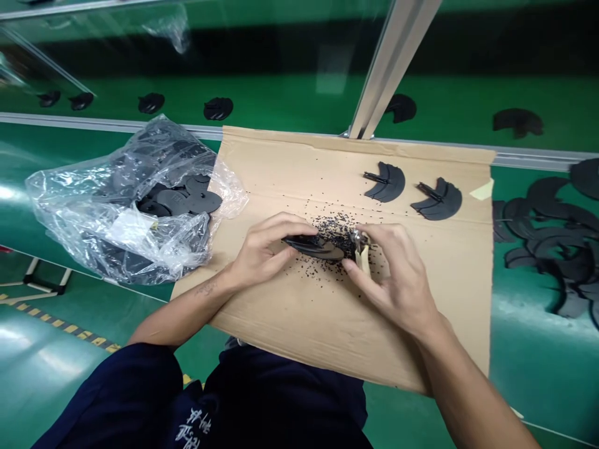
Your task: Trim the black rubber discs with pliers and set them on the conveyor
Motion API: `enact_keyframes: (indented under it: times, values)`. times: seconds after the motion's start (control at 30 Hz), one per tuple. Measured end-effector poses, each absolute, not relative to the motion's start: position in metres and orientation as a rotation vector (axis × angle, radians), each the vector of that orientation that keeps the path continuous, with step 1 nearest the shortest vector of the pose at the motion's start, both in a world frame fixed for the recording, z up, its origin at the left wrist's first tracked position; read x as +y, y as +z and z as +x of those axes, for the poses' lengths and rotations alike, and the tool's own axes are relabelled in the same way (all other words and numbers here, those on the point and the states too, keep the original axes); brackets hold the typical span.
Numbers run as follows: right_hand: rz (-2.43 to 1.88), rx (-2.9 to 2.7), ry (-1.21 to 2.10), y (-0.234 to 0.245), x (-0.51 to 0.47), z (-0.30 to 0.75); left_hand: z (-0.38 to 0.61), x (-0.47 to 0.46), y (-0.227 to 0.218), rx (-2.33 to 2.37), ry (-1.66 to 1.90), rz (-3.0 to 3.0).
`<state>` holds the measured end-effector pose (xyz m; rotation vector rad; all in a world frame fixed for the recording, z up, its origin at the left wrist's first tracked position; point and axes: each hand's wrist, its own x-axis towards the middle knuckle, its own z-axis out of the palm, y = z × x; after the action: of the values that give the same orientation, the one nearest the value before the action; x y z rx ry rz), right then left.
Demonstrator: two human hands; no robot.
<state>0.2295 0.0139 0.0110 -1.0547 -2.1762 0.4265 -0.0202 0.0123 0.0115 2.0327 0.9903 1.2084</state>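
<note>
My left hand (269,246) is closed on a black curved plastic part (321,247), its fingers and thumb pinching the left end. The part is tilted above the cardboard sheet (299,318). At its right end, my right hand (395,271) is closed around a pair of small cutting pliers (361,249) with a shiny metal head and pale, wrapped-looking handles. The right thumb is close to the part's edge; whether it touches cannot be told. Black plastic scraps (334,221) lie scattered on the cardboard beneath and around both hands.
Two black fan-shaped parts (386,182) lie at the cardboard's upper right. A clear plastic bag (126,199) full of black parts is at the left. More black parts (561,231) are piled on the green table at the right. A metal post (388,68) stands behind the cardboard.
</note>
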Motion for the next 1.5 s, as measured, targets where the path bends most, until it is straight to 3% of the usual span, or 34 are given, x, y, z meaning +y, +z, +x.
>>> enact_keyframes:
  times: [0.93,1.37,1.5]
  values:
    - [-0.866,-2.373,0.101,0.017,0.016,0.238,-0.017,0.01,0.01,0.753,1.25,2.01]
    - [-0.735,-2.309,0.567,0.017,0.015,0.239,-0.02,0.006,0.017,0.727,1.22,2.08]
    - [-0.854,-2.26,0.402,0.014,0.019,0.239,-0.02,0.007,0.019,0.748,1.178,2.113]
